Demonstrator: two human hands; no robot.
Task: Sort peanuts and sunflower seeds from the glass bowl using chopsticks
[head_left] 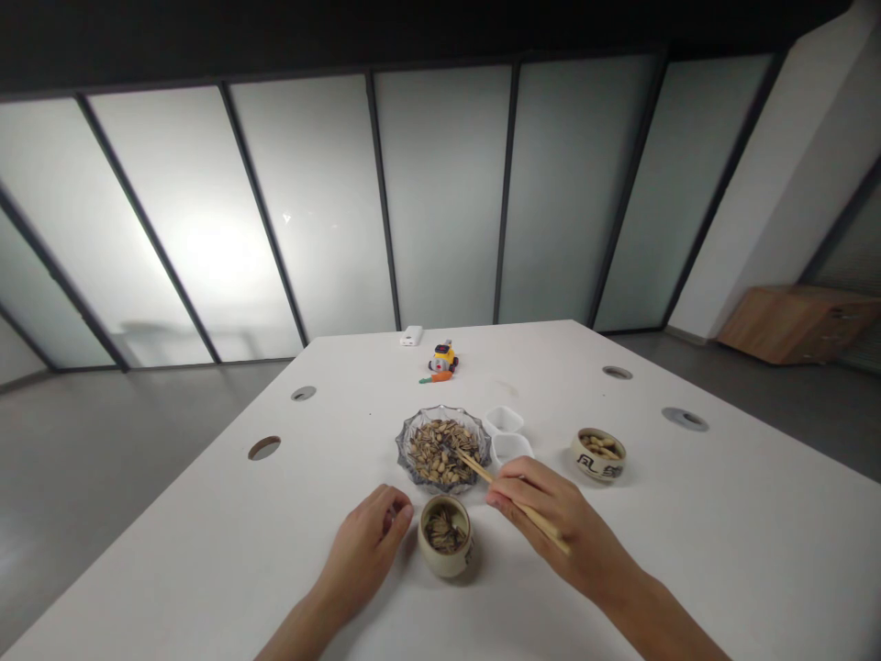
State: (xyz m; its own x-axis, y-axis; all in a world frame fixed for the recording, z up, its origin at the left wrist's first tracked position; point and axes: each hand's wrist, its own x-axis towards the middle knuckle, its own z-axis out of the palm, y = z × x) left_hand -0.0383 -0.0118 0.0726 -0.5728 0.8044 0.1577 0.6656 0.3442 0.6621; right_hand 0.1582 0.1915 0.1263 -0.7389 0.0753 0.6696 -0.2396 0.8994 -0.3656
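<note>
My right hand [551,525] grips a pair of wooden chopsticks [482,471], their tips reaching into a glass bowl [406,439] heaped with striped seeds and pale nuts. Just in front of that bowl stands a small beige cup [451,562] holding dark seeds. My left hand [368,546] rests on the white table [688,551] beside the cup's left side, fingers curled loosely inward and holding nothing I can see.
A second beige cup [597,466] with pale nuts stands to the right. Two small white dishes [506,433] sit behind the glass bowl. Farther back lie a yellow toy [444,356], an orange carrot toy [438,376] and a white box [411,336]. Round cable holes [264,448] dot the table.
</note>
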